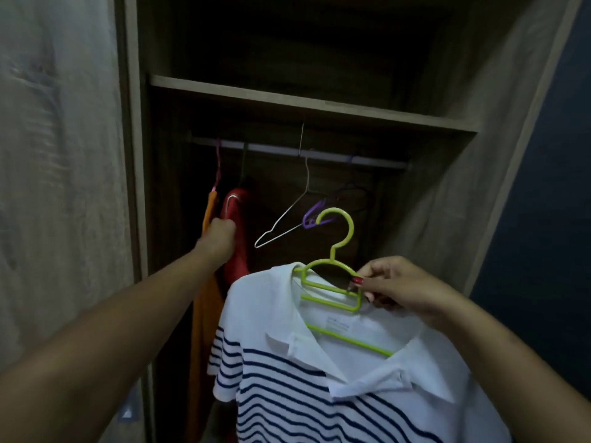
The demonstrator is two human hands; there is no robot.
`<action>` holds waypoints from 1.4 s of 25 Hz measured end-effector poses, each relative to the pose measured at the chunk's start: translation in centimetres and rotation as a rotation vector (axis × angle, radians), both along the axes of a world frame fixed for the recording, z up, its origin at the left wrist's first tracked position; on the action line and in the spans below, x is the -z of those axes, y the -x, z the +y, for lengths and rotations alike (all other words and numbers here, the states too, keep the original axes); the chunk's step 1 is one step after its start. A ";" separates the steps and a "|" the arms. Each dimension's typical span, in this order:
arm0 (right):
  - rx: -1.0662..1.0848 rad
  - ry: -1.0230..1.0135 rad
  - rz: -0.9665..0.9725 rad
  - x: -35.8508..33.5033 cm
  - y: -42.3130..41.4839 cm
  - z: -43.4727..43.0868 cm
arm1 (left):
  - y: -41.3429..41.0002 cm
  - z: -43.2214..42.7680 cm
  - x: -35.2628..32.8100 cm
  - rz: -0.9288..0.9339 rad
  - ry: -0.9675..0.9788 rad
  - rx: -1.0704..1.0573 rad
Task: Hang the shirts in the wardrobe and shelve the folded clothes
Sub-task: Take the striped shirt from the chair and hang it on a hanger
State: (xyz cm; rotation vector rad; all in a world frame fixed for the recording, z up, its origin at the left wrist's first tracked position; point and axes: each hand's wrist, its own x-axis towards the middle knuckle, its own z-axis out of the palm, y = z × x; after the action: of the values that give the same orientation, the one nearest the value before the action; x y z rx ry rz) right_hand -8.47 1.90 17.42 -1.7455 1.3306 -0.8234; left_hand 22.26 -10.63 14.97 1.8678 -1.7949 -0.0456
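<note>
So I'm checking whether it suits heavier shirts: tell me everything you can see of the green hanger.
The green hanger looks like moulded plastic, lime green, with a rounded open hook on a short neck, a curved shoulder bar and flat rungs below it. It is carried upright, tilted slightly, in front of the open wardrobe, not yet on the rail. The striped shirt hangs on it, collar around the lower rungs. The right hand pinches its right end; the left hand does not touch it.
</note>
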 end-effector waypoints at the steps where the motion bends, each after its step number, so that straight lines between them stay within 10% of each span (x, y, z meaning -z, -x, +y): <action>1: 0.009 -0.045 -0.039 -0.4 -0.2 0.2 | -1.2 -0.2 0.3 0.073 0.048 -0.041; 10: -0.198 -0.365 -0.571 -3.7 -8.7 -0.8 | -6.7 1.3 0.5 0.013 0.091 -0.177; 17: -0.054 -0.113 -0.768 -6.8 -19.0 -6.6 | -7.7 3.3 3.5 -0.185 -0.139 -0.121; 35: 0.254 0.161 -0.397 -4.5 -22.5 -25.8 | -12.5 4.3 5.8 0.070 -0.141 0.415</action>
State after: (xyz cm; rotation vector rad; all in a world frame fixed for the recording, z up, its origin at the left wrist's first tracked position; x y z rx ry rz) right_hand 14.03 -23.88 21.87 -1.4441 1.2526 -1.3740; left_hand 34.72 -6.36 9.18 1.5304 -2.1455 -0.3921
